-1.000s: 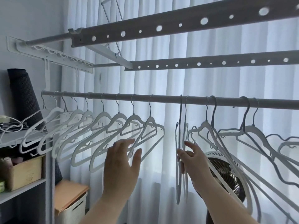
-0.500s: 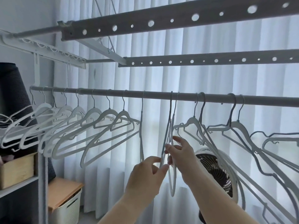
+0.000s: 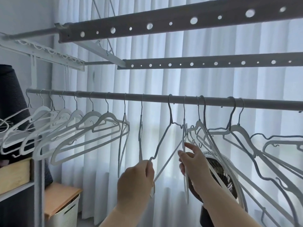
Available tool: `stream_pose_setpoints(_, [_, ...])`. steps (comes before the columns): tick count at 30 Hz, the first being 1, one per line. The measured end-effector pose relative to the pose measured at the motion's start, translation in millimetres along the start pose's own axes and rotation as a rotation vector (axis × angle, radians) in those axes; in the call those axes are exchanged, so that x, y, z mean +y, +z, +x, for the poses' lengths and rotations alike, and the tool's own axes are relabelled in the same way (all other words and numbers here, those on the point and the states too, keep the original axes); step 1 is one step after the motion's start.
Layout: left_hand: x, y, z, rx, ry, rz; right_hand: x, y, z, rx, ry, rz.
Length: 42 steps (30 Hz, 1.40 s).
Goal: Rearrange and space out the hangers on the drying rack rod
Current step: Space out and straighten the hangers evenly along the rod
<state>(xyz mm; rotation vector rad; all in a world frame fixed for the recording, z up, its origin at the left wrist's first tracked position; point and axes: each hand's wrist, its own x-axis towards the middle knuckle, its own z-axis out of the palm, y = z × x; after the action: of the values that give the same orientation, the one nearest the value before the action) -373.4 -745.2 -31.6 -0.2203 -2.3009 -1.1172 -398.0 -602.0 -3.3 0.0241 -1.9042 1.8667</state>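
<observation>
Step in hand: separating 2 hangers at mid-rod.

1. My left hand (image 3: pixel 136 179) pinches the lower corner of the grey hanger (image 3: pixel 161 141), fingers curled round its wire. The hanger is swung toward me and to the left; its hook sits on the rod (image 3: pixel 155 97).
2. My right hand (image 3: pixel 195 166) pinches the white hanger (image 3: pixel 184 128), seen edge-on, between thumb and fingertips. Its hook is on the rod just right of the grey hook.
3. The 2 hands are apart, 1 hanger in each.

Rod status: the left hangers (image 3: pixel 91 118) hang at roughly even gaps. The right hangers (image 3: pixel 237 128) are bunched, some hooks touching in pairs, with arms overlapping in front of the fan (image 3: pixel 218 169). In my judgement the task is about half done.

Next move, as I judge it: slide the grey hook left to open a gap matching the left side, let it hang square, then set the white hanger beside it. Check that no arm catches a neighbour.

Markings: no brand, label or writing can be read.
</observation>
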Motion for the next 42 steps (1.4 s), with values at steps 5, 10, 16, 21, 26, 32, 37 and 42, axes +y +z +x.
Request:
stream_pose_setpoints(5, [-1,-1,3,0.090,0.054,0.056,1,-11,0,0.018,0.008,0.028])
stream_pose_setpoints(10, [-6,-2,9,0.104,0.057,0.137,3,-14,0,0.043,-0.003,0.002])
stream_pose_setpoints(16, [-13,-3,13,0.106,0.078,0.153,2,-10,1,0.050,-0.011,-0.026])
stream_pose_setpoints(21, [-15,-3,13,0.078,0.099,0.165,1,-2,0,0.036,-0.008,-0.048])
stream_pose_setpoints(26, [-15,-1,12,0.116,0.167,0.185,0,5,0,0.037,0.007,-0.059])
stream_pose_setpoints(32, [-11,-6,9,0.075,0.122,0.229,-3,4,-4,0.030,0.010,-0.068])
stream_pose_setpoints(37, [-4,-15,6,0.100,0.106,0.091,-5,-1,-8,0.034,-0.003,-0.065])
stream_pose_setpoints(42, [-7,-27,9,0.337,0.273,0.083,-14,-9,-21,0.128,-0.087,-0.282])
